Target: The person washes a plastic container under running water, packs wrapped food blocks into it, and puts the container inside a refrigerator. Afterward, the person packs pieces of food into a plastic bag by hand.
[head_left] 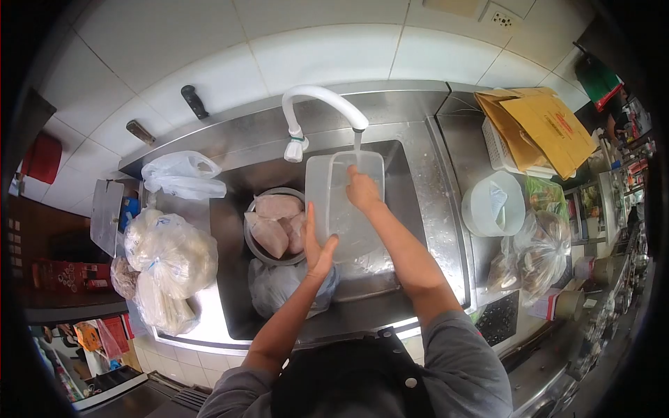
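A clear rectangular plastic container (357,230) is tilted in the steel sink (408,209), under water running from the white faucet (327,95). My left hand (320,254) grips its left side, fingers stretched along the wall and thumb apart on the near side. My right hand (364,191) is over the container's inside near the stream, with the fingers curled; what they hold, if anything, is hidden. Left of the container, a round bowl (255,245) holds several pale pink pieces of raw meat (268,233). A filled plastic bag (268,285) lies below the bowl, partly behind my left forearm.
Full plastic bags (174,254) and a crumpled white bag (182,174) lie on the left counter. Two knives (194,102) are by the back wall. On the right are a white tub (493,204), a basket with brown paper envelopes (543,129) and more bags (540,251).
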Action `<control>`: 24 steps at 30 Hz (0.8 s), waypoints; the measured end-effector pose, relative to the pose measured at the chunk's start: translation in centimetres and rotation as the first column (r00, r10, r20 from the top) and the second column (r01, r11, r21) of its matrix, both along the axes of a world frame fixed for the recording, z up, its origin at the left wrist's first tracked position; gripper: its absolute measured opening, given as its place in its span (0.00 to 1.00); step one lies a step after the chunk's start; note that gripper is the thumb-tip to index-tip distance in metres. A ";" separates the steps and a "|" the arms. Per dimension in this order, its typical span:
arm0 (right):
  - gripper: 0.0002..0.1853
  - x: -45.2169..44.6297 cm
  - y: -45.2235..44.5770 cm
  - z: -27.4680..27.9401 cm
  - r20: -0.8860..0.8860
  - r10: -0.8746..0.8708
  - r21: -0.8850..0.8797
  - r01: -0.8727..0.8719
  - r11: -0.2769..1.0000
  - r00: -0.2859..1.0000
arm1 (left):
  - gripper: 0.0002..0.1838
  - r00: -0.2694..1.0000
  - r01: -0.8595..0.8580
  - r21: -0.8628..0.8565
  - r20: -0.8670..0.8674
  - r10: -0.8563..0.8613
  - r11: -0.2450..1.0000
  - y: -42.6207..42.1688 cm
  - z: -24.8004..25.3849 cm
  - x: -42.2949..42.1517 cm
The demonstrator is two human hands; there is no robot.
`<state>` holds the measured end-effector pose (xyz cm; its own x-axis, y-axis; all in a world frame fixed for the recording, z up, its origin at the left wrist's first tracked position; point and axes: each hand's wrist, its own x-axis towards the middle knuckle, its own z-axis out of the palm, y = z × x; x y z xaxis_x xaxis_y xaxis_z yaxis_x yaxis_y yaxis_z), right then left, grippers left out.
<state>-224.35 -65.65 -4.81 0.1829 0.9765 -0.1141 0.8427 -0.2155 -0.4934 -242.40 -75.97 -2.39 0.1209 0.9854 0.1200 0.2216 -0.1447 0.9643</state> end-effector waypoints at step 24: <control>0.19 -1.8 -2.4 -1.7 -0.116 0.032 0.542 0.036 0.840 0.993 | 0.47 0.862 0.258 -0.493 0.506 0.034 0.831 1.8 -4.9 -1.4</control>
<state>-226.17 -68.04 -6.55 0.2034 0.8879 0.4126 0.7722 0.1136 -0.6251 -243.82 -74.22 -7.28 0.3055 0.8894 -0.3401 -0.2680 0.4231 0.8656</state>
